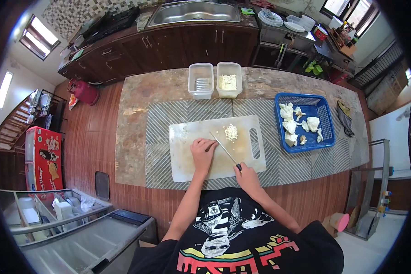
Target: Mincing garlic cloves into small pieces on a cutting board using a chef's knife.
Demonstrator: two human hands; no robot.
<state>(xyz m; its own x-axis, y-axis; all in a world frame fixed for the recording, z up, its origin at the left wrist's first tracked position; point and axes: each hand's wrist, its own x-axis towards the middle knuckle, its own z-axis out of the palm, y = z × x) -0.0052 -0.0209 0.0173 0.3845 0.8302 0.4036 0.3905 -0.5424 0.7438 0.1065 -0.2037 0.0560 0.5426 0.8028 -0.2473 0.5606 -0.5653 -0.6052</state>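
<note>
My right hand (247,178) grips the black handle of a kitchen knife (228,151), whose blade slants up and left across a white plastic cutting board (188,154). Close to the left side of the blade, my left hand (202,156) rests on the board with its fingers bent down. Whatever lies under those fingers is hidden. A small heap of finely chopped pale food (231,132) sits right of the blade's tip, with a few crumbs scattered around it. The board's handle slot (255,144) is on its right side.
Behind the board stand two clear plastic tubs: the left tub (201,73) and the right tub (229,66), which holds pale chopped food. A blue plastic basket (304,149) with several white chunks, perhaps mushrooms, stands right. Beyond it lies a dark crumpled cloth or bag (345,120).
</note>
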